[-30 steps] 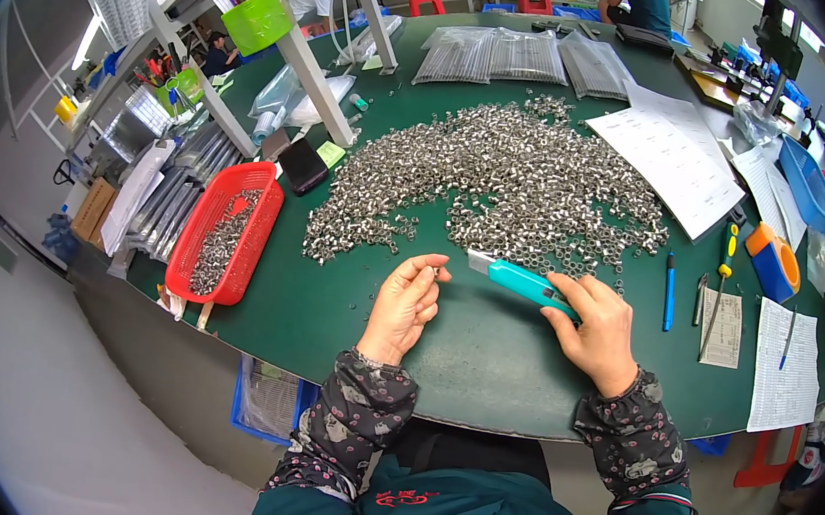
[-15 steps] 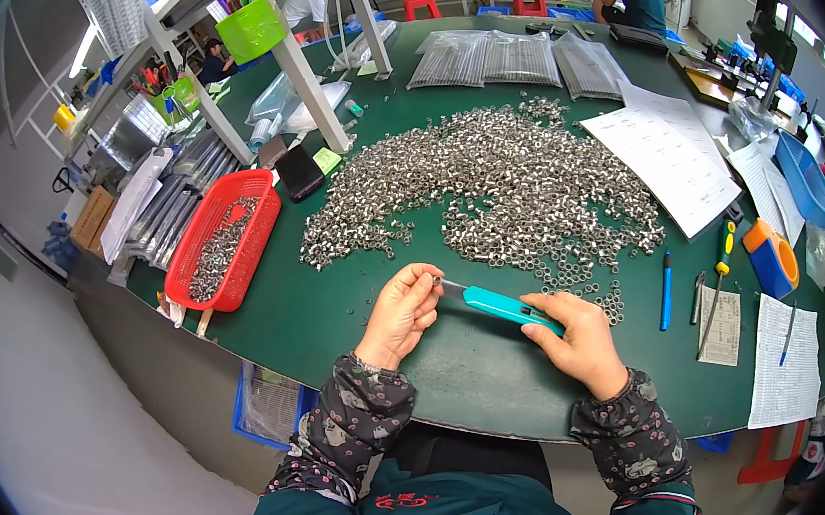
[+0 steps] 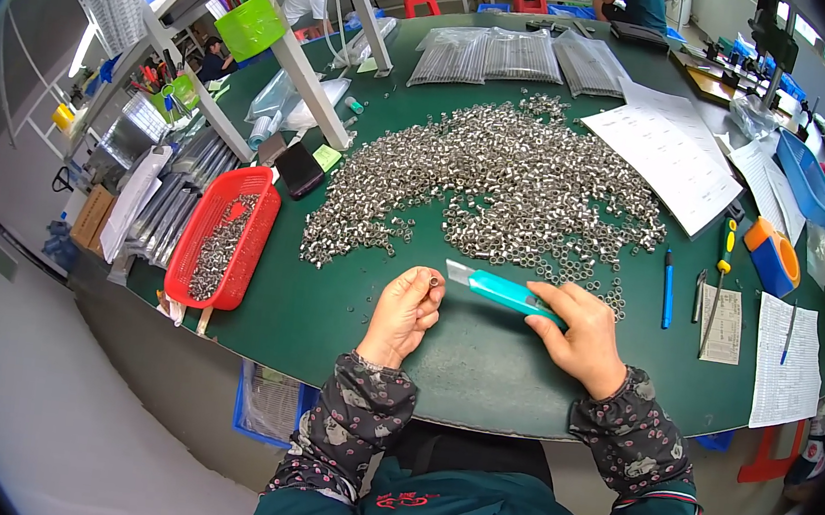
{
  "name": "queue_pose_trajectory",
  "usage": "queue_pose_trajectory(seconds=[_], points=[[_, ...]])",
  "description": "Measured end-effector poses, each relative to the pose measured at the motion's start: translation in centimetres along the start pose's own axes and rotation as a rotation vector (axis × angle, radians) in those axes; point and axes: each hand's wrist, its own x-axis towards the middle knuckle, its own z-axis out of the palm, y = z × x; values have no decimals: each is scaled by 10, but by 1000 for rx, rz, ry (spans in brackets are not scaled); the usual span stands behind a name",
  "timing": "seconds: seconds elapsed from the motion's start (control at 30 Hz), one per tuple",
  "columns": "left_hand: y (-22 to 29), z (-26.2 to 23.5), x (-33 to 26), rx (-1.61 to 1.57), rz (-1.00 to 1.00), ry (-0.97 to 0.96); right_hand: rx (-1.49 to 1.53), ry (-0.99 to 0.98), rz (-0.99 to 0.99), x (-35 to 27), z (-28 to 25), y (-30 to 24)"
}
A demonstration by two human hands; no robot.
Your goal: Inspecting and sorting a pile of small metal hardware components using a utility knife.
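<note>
Holding a ring (image 3: pixel 433 282) and a knife (image 3: pixel 504 291) just apart, near side of the pile (image 3: pixel 501 181)

On a green table (image 3: pixel 481 370), a broad pile of small metal rings is spread. Short of its near edge, one ring is pinched between the thumb and fingertips of the left hand (image 3: pixel 407 309). The teal knife is gripped by its handle in the right hand (image 3: pixel 580 334), with the fingers closed around it.

Between the two, a narrow gap is left. The ring is placed just left of the tip of the blade (image 3: pixel 458 273) and slightly farther from the pile than it. The knife's long axis is slanted, with the blade pointed left and toward the pile, and the handle angled back to the right. The ring's own axis is too small to be told. The left hand is the nearer to the ring.

Half a second earlier, the blade was laid at the ring, with the knife held flatter; now it has been lifted clear, toward the pile.

Left of the pile, a red basket (image 3: pixel 257 256) is part-filled with metal pieces. Right of it, a blue pen (image 3: pixel 668 294) and a screwdriver (image 3: pixel 725 255) are set down.
</note>
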Motion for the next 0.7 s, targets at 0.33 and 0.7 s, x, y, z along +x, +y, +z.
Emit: queue_pose_trajectory(seconds=[0.33, 0.7], points=[[1, 2, -1, 24, 7, 2, 87, -97, 60, -2, 0, 3], [3, 3, -2, -10, 9, -46, 166, -208, 142, -1, 1, 8]])
